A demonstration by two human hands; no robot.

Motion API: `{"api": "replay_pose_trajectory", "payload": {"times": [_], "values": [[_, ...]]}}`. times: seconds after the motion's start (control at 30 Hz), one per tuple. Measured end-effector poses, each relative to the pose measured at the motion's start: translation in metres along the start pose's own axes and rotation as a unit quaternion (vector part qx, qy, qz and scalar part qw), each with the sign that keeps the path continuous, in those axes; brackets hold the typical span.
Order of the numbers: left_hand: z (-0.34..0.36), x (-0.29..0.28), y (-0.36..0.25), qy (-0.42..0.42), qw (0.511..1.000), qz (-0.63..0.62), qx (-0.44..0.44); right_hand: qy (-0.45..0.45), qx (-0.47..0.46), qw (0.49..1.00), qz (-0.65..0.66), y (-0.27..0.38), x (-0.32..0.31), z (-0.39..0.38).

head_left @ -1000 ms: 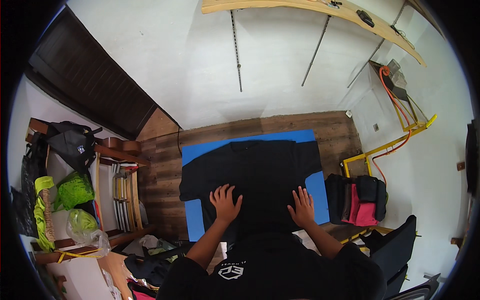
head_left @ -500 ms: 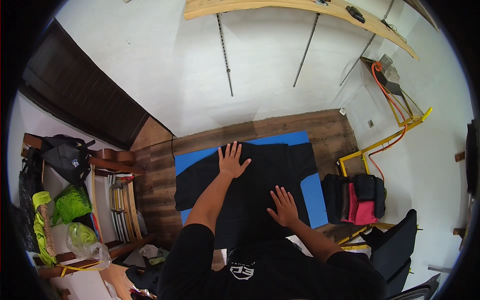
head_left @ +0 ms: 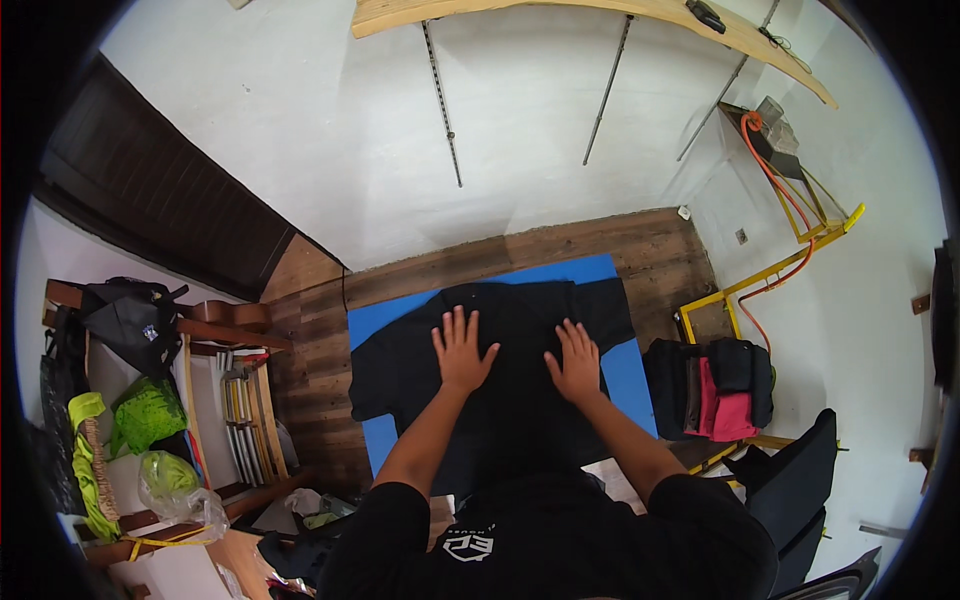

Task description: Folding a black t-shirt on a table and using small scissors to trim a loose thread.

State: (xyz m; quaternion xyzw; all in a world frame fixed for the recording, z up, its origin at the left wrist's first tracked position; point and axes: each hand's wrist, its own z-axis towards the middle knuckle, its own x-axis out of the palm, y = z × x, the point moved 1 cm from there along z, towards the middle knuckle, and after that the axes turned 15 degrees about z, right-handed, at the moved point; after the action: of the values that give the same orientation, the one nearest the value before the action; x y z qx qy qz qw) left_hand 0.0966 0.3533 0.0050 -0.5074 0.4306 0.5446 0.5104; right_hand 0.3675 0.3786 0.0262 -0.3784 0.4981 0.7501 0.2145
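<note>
White wall (head_left: pixel 520 110) and brown wood-plank floor (head_left: pixel 315 400) enclose the work area. Left hand (head_left: pixel 463 362) lies palm down, fingers extended and spread, on a black short-sleeved cloth T-shirt (head_left: pixel 515 385); its grip is open, with no fabric pinched. Right hand (head_left: pixel 575 375) is likewise open and flat, fingers extended toward the far edge, on the right part of the same garment. The two hands are apart, dark cloth between them.

The T-shirt lies spread out beneath both hands, neckline at the far side, one sleeve to each side; its near edge is partly hidden by the person's torso. Under it is a flat blue rectangular board (head_left: pixel 630 390), exposed at the far left corner and along both sides.

To the right of the board, near it, sits a stack of folded black and pink textiles (head_left: pixel 710 390). Beyond the stack, a yellow metal frame (head_left: pixel 755 287) carries an orange hose (head_left: pixel 798 265). To the left are an open rack with a black backpack (head_left: pixel 135 320), a bright green bag (head_left: pixel 150 412) and a clear plastic bag (head_left: pixel 170 485) with yellow-green contents. A dark brown slatted door (head_left: pixel 150 180) stands at far left; a pale wooden shelf (head_left: pixel 400 14) is mounted above.
</note>
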Motion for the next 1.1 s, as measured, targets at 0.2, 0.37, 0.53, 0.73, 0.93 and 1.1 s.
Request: {"api": "replay_pose_trajectory", "payload": {"times": [0.2, 0.37, 0.53, 0.73, 0.93, 1.1], "values": [[-0.059, 0.004, 0.067, 0.049, 0.987, 0.006, -0.155, 0.094, 0.003, 0.995, -0.027, -0.029, 0.001, 0.059], [-0.089, 0.005, 0.097, 0.038, 0.978, -0.001, -0.203, 0.136, 0.007, 0.989, -0.053, -0.026, 0.009, 0.076], [-0.042, -0.017, 0.055, -0.046, 0.986, 0.014, -0.158, 0.093, -0.033, 0.995, -0.024, -0.012, 0.031, 0.087], [0.041, 0.016, 0.017, 0.002, 0.998, -0.044, 0.049, 0.188, -0.106, 0.975, -0.050, -0.008, 0.042, 0.118], [0.045, 0.014, 0.026, 0.063, 0.995, 0.040, 0.070, 0.266, -0.035, 0.959, -0.097, -0.014, 0.031, 0.132], [0.045, 0.011, 0.026, 0.058, 0.995, 0.057, 0.060, 0.258, -0.045, 0.960, -0.100, -0.015, 0.028, 0.135]]}}
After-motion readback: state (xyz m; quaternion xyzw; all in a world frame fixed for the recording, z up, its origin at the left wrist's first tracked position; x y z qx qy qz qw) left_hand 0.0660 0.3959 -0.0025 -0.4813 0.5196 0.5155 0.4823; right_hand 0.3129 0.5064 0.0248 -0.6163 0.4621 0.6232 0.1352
